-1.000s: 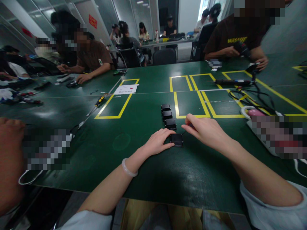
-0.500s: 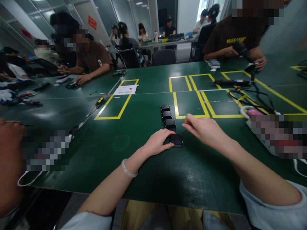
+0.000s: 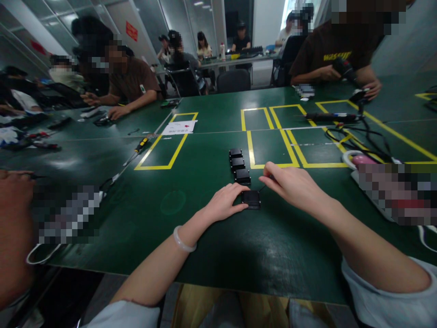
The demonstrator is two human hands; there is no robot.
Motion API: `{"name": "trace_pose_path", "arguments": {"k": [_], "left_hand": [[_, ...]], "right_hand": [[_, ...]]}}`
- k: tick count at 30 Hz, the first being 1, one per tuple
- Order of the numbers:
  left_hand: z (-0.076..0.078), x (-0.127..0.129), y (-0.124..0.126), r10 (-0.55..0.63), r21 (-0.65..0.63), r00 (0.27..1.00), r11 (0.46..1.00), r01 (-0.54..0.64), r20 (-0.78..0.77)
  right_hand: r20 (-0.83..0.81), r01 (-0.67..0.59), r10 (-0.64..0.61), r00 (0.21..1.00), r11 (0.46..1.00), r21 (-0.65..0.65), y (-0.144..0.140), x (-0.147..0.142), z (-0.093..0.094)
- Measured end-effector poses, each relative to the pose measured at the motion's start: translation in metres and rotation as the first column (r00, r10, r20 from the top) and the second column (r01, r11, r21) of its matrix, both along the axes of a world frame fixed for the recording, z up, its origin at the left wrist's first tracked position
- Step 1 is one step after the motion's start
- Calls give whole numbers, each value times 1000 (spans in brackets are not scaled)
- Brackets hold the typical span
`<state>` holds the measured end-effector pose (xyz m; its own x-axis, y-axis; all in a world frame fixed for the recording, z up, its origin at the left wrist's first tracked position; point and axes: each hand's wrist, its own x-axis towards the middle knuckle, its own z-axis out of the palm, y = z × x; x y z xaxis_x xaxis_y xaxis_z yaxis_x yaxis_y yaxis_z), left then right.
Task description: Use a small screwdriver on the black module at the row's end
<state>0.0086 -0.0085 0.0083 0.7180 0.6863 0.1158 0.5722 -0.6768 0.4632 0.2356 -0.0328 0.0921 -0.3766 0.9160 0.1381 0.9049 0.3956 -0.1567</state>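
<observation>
A small black square block (image 3: 251, 200) with shiny screw-like bits at its corners lies on the green table (image 3: 205, 246). My left hand (image 3: 225, 202) grips its left side between thumb and fingers. My right hand (image 3: 280, 177) is closed in a pinch just to the right of the block. From its fingertips a thin dark rod (image 3: 262, 187) slants down to the block's upper right corner; the rest of the rod is hidden in the fingers. Just beyond, several similar black blocks (image 3: 237, 163) stand in a row leading away from me.
Yellow tape (image 3: 273, 166) marks rectangles on the table. A yellow-black screwdriver (image 3: 141, 145) lies to the left, and black cables (image 3: 367, 136) to the right. Blurred-out devices flank my arms. A co-worker's hand (image 3: 15, 200) is at the left edge; another person holds a power drill (image 3: 344, 70) across the table.
My hands, the block and the thin rod stay almost exactly in place. The view shifts very slightly.
</observation>
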Motion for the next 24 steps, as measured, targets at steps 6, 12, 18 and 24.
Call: {"name": "trace_pose_path", "arguments": {"k": [6,12,18,24], "left_hand": [[-2,0,0,9,6,1000,1000,-9,4],[0,0,0,-1,0,1000,1000,1,11],[-1,0,0,0,2,1000,1000,0,2],[-1,0,0,6,4,1000,1000,-6,4]], "right_hand": [[-29,-62,61,998,998,-34,0,5,0],[-73,-78,74,995,996,-49,0,7,2],[-10,-32,32,999,999,-16,1,3,-1],[-73,-91,88,993,995,-36,2,11,-4]]}}
